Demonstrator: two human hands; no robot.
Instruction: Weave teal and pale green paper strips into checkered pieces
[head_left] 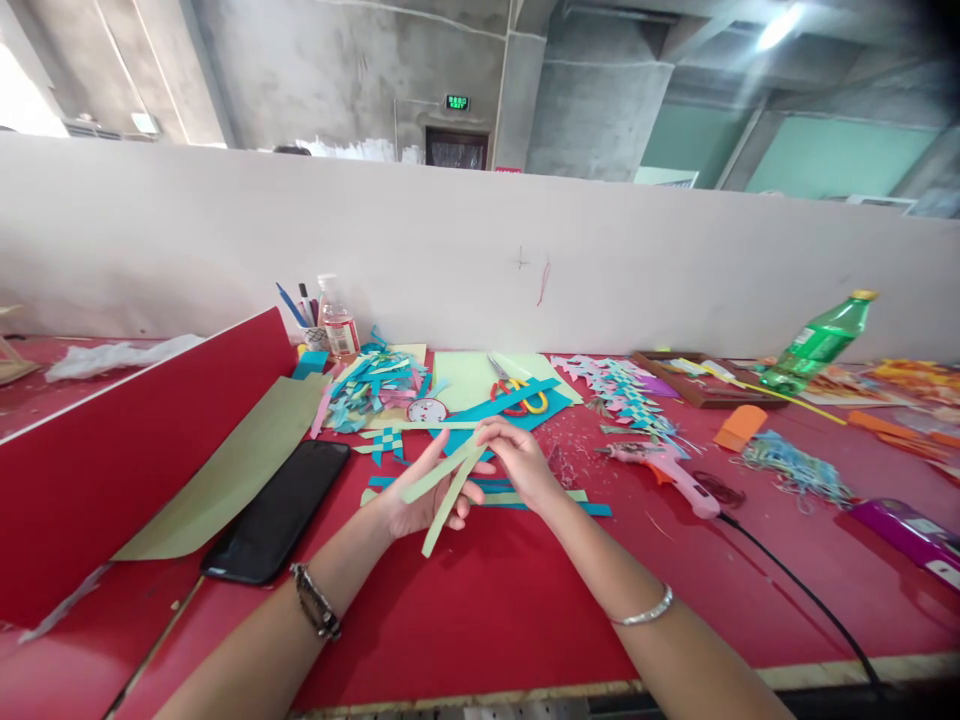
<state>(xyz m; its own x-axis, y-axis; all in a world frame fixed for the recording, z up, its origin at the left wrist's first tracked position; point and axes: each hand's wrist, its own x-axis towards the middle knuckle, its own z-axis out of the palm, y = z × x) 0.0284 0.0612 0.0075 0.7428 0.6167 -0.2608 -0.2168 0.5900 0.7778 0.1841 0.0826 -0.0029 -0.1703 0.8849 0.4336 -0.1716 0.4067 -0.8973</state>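
Pale green paper strips (454, 500) hang fanned out between my hands above the red tabletop. The pinched fingers of my right hand (523, 465) grip them at their upper end. Their lower ends cross in front of the palm of my left hand (409, 512), which is turned up with thumb and fingers spread. Behind my hands lie more blue and green strips (589, 508) on the table. A small woven blue-and-green piece (388, 440) rests just beyond my left hand, and scissors (517, 395) with red and yellow handles lie on paper farther back.
A black phone (277, 515) and a green paper sheet (225, 475) lie left, beside a red divider (142, 450). A pink glue gun (667, 470) with a black cord is at right. Behind are a scrap pile (379, 385), woven pieces (622, 390) and a green bottle (817, 345).
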